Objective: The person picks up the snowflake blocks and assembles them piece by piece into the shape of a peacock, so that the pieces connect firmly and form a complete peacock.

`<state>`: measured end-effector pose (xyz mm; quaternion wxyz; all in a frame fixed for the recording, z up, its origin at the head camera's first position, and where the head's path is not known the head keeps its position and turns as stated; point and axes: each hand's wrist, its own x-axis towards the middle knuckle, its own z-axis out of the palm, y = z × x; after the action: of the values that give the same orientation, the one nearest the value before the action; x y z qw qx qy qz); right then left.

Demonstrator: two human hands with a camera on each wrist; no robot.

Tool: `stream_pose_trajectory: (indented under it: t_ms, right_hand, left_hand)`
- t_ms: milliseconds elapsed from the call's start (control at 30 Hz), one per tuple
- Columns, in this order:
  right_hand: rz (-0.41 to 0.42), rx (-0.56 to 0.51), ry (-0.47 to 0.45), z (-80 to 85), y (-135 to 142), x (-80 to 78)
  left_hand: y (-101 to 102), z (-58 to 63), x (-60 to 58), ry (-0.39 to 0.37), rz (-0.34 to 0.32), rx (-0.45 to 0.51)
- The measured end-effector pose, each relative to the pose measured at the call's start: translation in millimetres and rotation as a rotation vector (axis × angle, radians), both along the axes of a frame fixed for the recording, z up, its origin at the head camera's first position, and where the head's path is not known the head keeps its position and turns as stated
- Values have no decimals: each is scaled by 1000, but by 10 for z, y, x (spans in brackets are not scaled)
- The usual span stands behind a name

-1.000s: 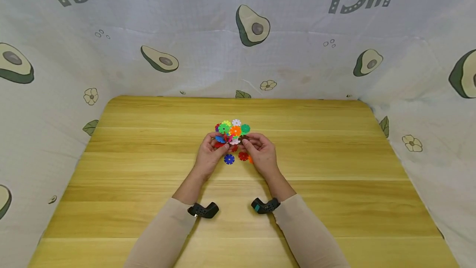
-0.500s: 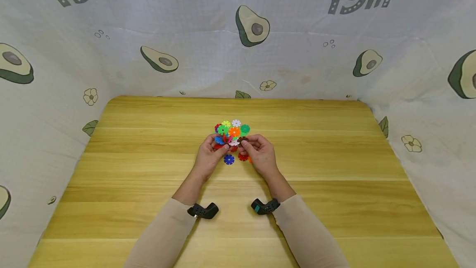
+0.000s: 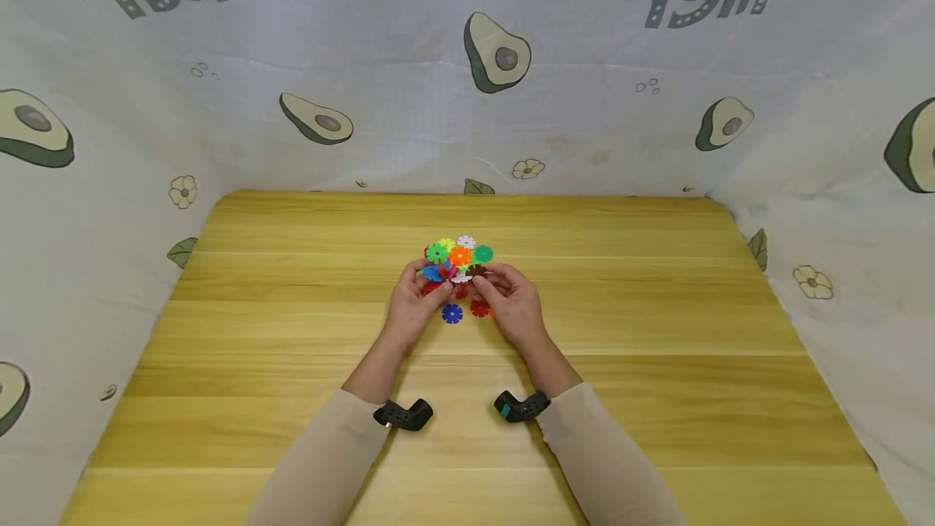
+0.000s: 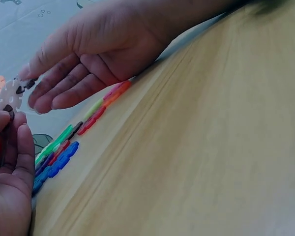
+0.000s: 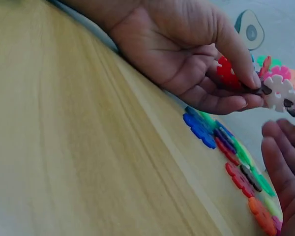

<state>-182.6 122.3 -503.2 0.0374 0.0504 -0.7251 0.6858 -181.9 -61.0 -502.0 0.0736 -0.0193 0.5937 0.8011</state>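
Observation:
My left hand (image 3: 412,303) grips a joined cluster of plastic snowflake discs, among them a blue disc (image 3: 433,273) and a pink disc (image 5: 279,73). In the right wrist view its thumb and fingers pinch a dark brown disc (image 5: 251,89) that meets a white disc (image 5: 279,93), with a red disc (image 5: 228,73) inside the fingers. Opposite, my right hand (image 3: 517,307) pinches another dark brown disc (image 3: 476,270) between thumb and index finger. That one meets the white disc's other edge, its far part hidden by the fingers. Both hands are held above the table.
Loose snowflake discs lie on the wooden table (image 3: 467,445) beneath and beyond the hands, among them a dark blue disc (image 3: 452,314), a red disc (image 3: 480,308) and a green disc (image 3: 483,253). A white avocado-print curtain (image 3: 409,128) hangs behind the table.
The brown disc in my right hand turns from a more edge-on look to face-on and then edge-on again. The cluster in my left hand tilts slightly; both hands stay in place.

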Motion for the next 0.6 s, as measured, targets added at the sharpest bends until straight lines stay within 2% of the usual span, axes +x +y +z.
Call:
stream_pose_trajectory:
  t_ms: [100, 267, 400, 500, 600]
  right_hand:
    - [-19, 125, 47, 6, 64, -5]
    - [12, 494, 137, -9, 155, -34]
    - [66, 768, 143, -2, 194, -46]
    - [80, 890, 125, 4, 202, -41]
    - [82, 913, 119, 17, 198, -33]
  left_hand:
    - [15, -2, -11, -13, 31, 74]
    - [-7, -22, -17, -6, 33, 234]
    - [-19, -25, -19, 2, 30, 310]
    - [-26, -18, -21, -4, 24, 336]
    - [-32, -13, -22, -7, 5, 355]
